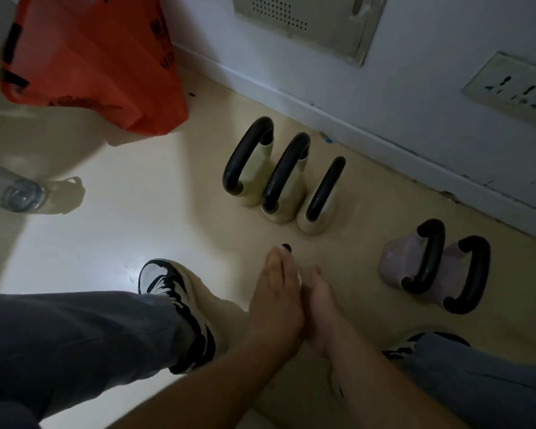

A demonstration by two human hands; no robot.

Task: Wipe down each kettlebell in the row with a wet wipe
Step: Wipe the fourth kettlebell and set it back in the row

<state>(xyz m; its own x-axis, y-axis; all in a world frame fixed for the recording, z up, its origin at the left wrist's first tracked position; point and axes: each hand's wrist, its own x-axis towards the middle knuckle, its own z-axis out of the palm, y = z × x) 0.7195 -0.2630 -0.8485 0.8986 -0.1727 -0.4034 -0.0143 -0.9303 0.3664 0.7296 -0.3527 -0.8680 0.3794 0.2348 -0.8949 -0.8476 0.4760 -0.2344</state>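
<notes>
Head view, orange bag (99,57), bottle (16,193), perhaps wipe under left hand (276,298)

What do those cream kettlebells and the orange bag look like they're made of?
Cream kettlebells: smooth matte body, probably vinyl or plastic coating; black handles have a dull sheen, maybe rubber or painted metal. Orange bag: thin plastic, judging by its creases and translucent glow.

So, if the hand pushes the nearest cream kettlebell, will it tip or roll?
The nearest cream kettlebell probably slides rather than rolls: it stands upright on its base. It is likely heavy for its size. A push high on its black handle might tip it.
</notes>
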